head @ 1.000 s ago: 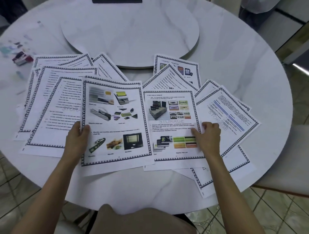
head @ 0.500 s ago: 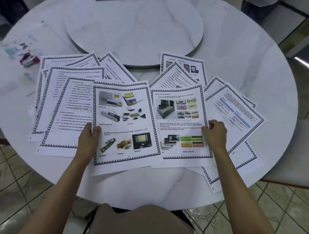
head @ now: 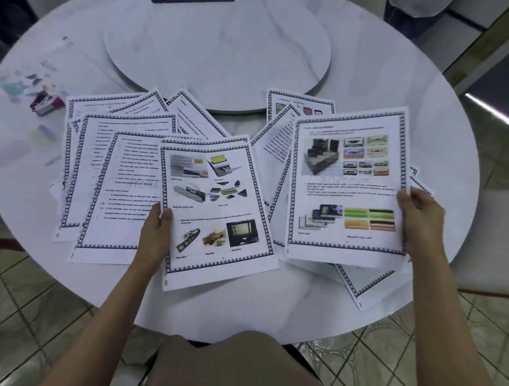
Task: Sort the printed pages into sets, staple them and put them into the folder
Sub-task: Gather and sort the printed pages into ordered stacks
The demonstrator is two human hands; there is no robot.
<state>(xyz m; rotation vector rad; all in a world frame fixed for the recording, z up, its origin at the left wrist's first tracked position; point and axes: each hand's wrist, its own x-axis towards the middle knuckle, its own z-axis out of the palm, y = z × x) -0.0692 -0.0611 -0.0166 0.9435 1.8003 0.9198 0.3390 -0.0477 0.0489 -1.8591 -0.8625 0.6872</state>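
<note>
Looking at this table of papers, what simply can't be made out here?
Head view only:
- Small print on the raised page in the right hand: blurred.
- Sheets beneath it: mostly covered by that page.
- Whether the left hand pinches the middle page: fingertips hidden at the paper edge.
- Dark object: cut off by the top edge.
- Red box: too small, blurred.

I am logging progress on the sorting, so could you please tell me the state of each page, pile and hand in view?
Left picture page, resting on the spread, left edge pinched by left hand.
Right picture page, held above the spread, right edge gripped by right hand.
Text pages, loose, fanned overlapping on the table.
</note>
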